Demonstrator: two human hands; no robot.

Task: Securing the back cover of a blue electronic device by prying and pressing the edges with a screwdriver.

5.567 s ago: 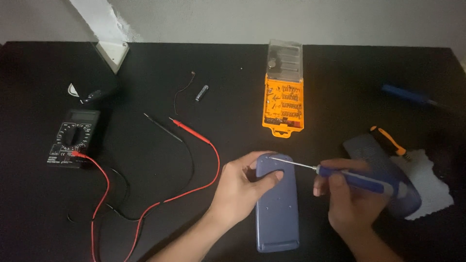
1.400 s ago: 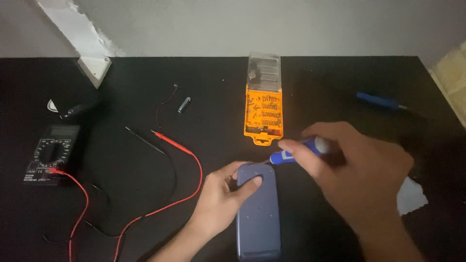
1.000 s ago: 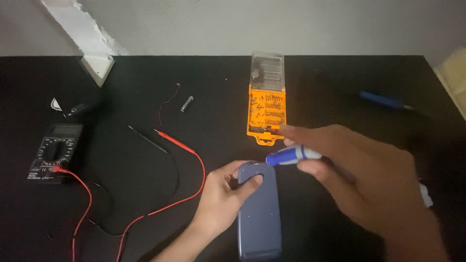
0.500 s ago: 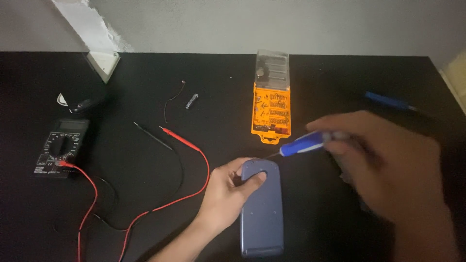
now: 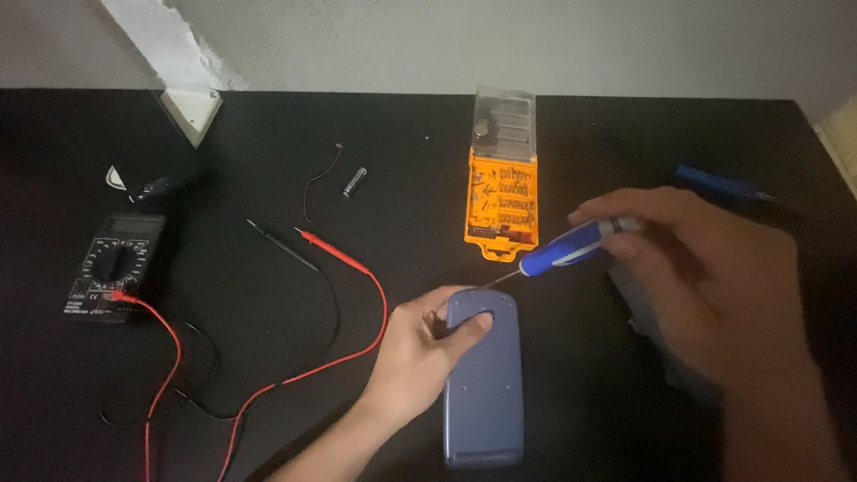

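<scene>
Low in the middle of the frame, a blue-grey slab-shaped device (image 5: 483,384) lies flat on the black worktop (image 5: 268,125), long side running up and down the picture. The left hand (image 5: 427,353) grips its upper left corner, fingers curled over the top edge and thumb pressed on the face — clamped on the device.

To the right, the right hand (image 5: 714,286) holds a blue-and-white screwdriver (image 5: 571,247), fingers closed around the handle. The thin shaft slants down-left, its tip just above or at the device's top edge; contact cannot be told.

Just above the screwdriver, in the upper middle, an orange bit case (image 5: 503,196) lies open with its clear lid folded back. A second blue tool (image 5: 719,183) lies at the upper right, well apart. A small battery (image 5: 354,181) lies left of the case. At the left edge sits a black multimeter (image 5: 114,266); its red lead (image 5: 335,252) and black lead (image 5: 281,243) trail across the worktop — the probe tips lie side by side left of centre.
</scene>
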